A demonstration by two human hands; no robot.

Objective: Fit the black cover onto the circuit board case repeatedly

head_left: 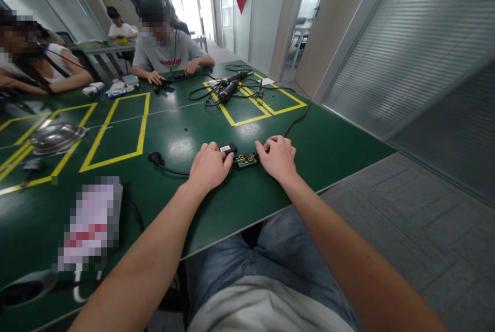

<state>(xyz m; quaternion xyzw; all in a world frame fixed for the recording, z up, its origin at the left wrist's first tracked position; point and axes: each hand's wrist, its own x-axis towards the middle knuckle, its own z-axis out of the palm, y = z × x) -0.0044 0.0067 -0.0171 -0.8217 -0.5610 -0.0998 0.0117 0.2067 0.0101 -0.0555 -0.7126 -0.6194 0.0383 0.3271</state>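
A small green circuit board (247, 162) with copper coils lies on the green table between my hands. My left hand (210, 168) is closed at the board's left end, over a black power cord (172, 170) that runs out to a round plug (155, 158). Just beyond its fingers rests a black casing piece (228, 148) with a white label. My right hand (277, 158) is closed at the board's other end, on a black cable (297, 125) that leads away to the far right. The undersides of both hands are hidden.
Black corded tools (228, 90) lie inside yellow tape outlines. At left are a shiny metal dish (58, 136) and a blurred pale package (93, 221). Across the table (340, 141), a person in a grey shirt (166, 48) handles something dark; another person sits at far left.
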